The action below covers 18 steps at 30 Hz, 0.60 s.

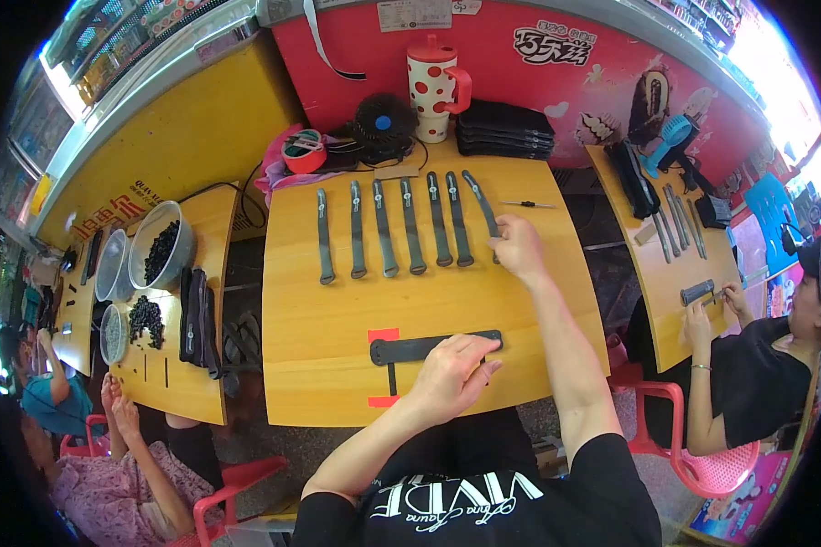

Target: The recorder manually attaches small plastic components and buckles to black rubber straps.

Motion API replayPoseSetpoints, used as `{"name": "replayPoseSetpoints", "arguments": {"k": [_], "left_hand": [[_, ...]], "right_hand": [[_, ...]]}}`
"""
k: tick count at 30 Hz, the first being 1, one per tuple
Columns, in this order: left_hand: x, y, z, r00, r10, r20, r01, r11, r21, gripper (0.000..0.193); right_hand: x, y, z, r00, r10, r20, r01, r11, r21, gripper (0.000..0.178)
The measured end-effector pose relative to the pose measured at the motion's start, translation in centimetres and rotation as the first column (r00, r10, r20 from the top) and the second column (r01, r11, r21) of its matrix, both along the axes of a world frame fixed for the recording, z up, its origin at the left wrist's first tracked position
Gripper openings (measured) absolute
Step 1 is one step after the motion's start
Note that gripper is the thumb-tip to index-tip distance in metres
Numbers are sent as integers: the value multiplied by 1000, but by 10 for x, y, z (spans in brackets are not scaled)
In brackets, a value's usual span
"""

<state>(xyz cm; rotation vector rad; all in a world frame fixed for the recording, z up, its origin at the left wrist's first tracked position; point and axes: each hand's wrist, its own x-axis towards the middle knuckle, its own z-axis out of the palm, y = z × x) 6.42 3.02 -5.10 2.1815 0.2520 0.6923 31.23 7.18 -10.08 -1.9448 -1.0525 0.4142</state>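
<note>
My left hand point(454, 372) lies with its fingers stretched out over the right part of a flat black strap point(420, 348) near the table's front edge. Under that strap's left end, a thin black strip point(392, 378) runs between two red tape pieces point(383, 335). Farther off, my right hand point(520, 248) has its fingers closed on the near end of a dark grey strap point(480, 202), which slants at the right end of a row. The other similar straps point(410, 228) lie side by side to its left. The right fingertips are partly hidden.
A thin screwdriver-like tool point(527, 204) lies right of the row. Along the back stand a small black fan point(383, 120), a spotted tumbler point(431, 96), a stack of black pouches point(504, 129) and red tape point(304, 151). Co-workers sit at side tables point(680, 301), point(192, 383).
</note>
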Motion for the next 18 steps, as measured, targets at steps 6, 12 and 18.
{"name": "replayPoseSetpoints", "arguments": {"k": [6, 12, 18], "left_hand": [[14, -8, 3, 929, 370, 14, -265, 691, -673, 44], [1, -10, 6, 957, 288, 29, -134, 529, -838, 16], [-65, 6, 3, 977, 122, -174, -210, 670, -712, 7]], "right_hand": [[-73, -68, 42, 359, 325, -875, 207, 886, 414, 13], [-119, -126, 56, 196, 435, -879, 347, 807, 478, 15], [-93, -161, 55, 599, 340, -725, 155, 839, 521, 15]]}}
